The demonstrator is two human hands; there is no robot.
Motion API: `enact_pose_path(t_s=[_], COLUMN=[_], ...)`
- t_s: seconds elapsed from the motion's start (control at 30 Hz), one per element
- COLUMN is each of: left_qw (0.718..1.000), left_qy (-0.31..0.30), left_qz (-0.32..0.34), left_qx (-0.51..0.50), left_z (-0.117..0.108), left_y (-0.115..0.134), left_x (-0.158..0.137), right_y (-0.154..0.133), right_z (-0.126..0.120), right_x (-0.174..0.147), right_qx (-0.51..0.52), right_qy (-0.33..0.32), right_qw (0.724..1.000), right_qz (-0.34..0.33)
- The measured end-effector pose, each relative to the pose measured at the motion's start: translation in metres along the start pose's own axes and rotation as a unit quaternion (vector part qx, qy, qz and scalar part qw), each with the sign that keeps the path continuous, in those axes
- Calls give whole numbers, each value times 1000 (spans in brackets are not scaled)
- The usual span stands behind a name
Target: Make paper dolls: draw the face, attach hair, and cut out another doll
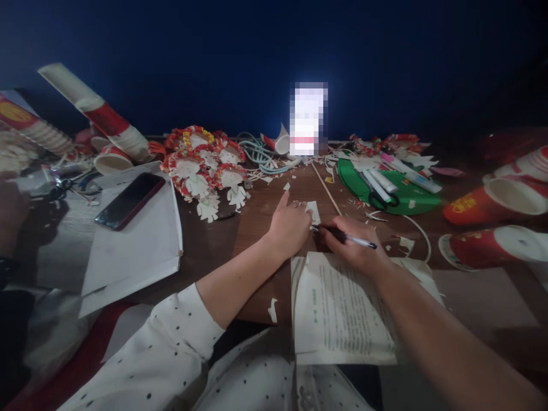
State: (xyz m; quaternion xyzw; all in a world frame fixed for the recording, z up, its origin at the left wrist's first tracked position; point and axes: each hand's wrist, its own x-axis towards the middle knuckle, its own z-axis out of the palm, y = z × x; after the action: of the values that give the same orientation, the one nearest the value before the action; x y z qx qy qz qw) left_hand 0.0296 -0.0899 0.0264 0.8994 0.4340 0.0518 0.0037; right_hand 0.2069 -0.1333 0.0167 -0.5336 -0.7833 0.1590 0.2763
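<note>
My right hand point(353, 242) is closed round a pen point(362, 241) with a clear barrel and dark grip. The pen's tip meets the lower edge of a small white paper piece point(314, 212) on the brown table. My left hand point(291, 225) holds that piece down at its left side, its thumb stretched away to the upper left. Beneath my right wrist lies a printed sheet point(342, 319), hanging over the table's front edge. Marks on the small piece are too fine to read.
Paper-cup crafts with white cutout figures point(208, 165) crowd the back left. A phone point(131, 200) rests on a white board point(141, 257). To the right are a green disc point(422, 200) with markers and scissors point(385, 201), and red cups point(475, 202). Another person's arm point(12, 217) shows far left.
</note>
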Motion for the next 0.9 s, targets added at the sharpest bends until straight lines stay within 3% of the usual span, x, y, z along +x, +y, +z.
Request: enact_pose_path(t_s=[0.9], left_qw=[1000], left_qy=[17], left_qz=[4], left_qx=[3], left_z=[3], left_y=[-1], left_x=[0], right_y=[-4], right_z=[-3], right_x=[-3], right_qx=[-11], right_qy=[1], right_qw=[1000], right_qz=[1])
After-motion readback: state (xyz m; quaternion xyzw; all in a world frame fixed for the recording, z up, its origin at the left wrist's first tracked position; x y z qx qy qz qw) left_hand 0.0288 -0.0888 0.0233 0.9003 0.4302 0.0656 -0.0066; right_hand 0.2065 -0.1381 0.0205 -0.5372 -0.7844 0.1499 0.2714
